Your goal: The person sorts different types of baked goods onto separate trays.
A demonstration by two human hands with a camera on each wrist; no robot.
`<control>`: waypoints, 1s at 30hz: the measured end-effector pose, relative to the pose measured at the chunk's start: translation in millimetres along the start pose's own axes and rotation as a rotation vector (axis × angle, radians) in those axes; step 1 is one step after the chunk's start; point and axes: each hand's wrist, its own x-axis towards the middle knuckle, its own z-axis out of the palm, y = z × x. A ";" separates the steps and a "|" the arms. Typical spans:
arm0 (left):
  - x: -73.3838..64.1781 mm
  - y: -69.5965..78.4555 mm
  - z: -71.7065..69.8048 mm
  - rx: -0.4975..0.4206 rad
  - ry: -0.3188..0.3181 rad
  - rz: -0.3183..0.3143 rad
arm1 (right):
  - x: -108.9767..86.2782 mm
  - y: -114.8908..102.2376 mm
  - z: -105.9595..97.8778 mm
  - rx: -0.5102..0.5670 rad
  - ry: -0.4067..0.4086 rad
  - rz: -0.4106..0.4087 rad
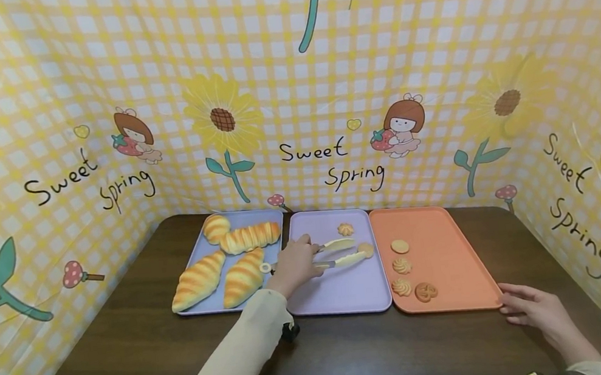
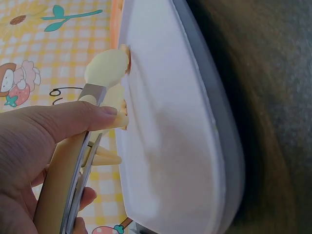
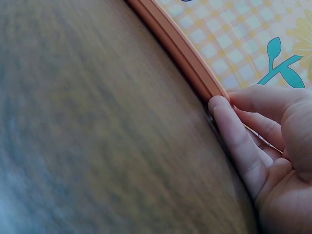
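Note:
My left hand grips a pair of tongs with cream-coloured tips, held over the lilac tray. The tong tips stand spread, the nearer one right beside a round cookie at that tray's right side. Farther back on the same tray lies a flower-shaped cookie. At the near right corner of the orange tray, my right hand pinches the rim between thumb and fingers. Along the orange tray's left side are a plain round cookie, two swirl cookies and a brown pretzel-shaped cookie.
A blue-grey tray on the left carries several bread rolls. All three trays stand side by side on a dark wooden table. Behind and at both sides hangs a yellow checked cloth.

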 end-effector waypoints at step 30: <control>-5.8 42.4 -11.7 -0.005 -0.037 0.113 | 0.7 -0.3 -2.5 -0.055 -0.007 0.026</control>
